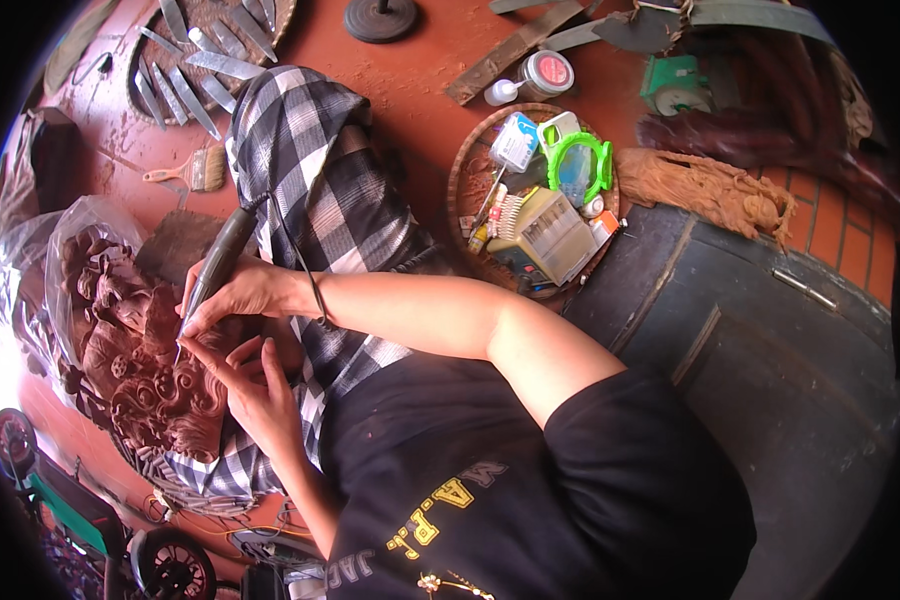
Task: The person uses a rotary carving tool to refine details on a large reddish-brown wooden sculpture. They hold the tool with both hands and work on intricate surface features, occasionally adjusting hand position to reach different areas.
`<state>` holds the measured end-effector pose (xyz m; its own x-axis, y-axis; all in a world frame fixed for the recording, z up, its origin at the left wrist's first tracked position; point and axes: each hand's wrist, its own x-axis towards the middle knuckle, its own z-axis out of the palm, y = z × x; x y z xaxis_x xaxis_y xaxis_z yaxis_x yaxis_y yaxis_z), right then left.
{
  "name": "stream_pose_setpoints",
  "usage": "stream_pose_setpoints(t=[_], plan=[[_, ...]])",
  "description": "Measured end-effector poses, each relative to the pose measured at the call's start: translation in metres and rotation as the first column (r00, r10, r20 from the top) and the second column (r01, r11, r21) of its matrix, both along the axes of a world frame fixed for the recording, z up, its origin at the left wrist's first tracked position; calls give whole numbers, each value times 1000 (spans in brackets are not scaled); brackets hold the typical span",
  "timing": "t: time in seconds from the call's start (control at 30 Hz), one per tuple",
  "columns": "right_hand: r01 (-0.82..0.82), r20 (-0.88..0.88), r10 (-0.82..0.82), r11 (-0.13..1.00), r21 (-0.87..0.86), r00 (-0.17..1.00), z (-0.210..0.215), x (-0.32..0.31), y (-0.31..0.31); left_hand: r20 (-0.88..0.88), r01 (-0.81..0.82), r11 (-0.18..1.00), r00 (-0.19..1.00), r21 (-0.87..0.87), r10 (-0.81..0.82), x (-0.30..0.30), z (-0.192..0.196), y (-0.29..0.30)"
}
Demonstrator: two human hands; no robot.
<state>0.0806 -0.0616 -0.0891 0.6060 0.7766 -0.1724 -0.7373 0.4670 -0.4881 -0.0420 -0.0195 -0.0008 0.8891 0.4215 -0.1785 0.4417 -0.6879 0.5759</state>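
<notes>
My right hand (238,293) is closed around a dark pen-shaped rotary carving tool (227,247), its cord running back past the wrist. The thin bit points down at a reddish-brown wood carving (135,370) with dense scrolls and curled relief. My left hand (260,393) lies along the carving's near side with fingers stretched out and apart. Its index fingertip is right beside the bit; whether they touch, I cannot tell. The carving rests by my legs, which are covered with black-and-white checked cloth (295,130). Clear plastic sheeting (65,235) bunches around the carving's far side.
A flat brush (205,169) lies on the red tiled floor. A basket (140,75) holds several blades. A round woven tray (460,165) carries boxes, bottles and a green-rimmed container. A brown carved wood piece (710,190) lies near a dark panel (800,380). Wheeled machinery (170,565) stands lower left.
</notes>
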Motion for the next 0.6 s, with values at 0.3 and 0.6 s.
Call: stream_pose_setpoints(t=[0.3,0.6], plan=[[-27,42,26,999,17,999,2,4,-7,23,25,1000,999,19,-25,2,-2,2],[49,152,-39,997,-58,988,10,7,-8,11,-9,999,1000,-35,9,1,1,4]])
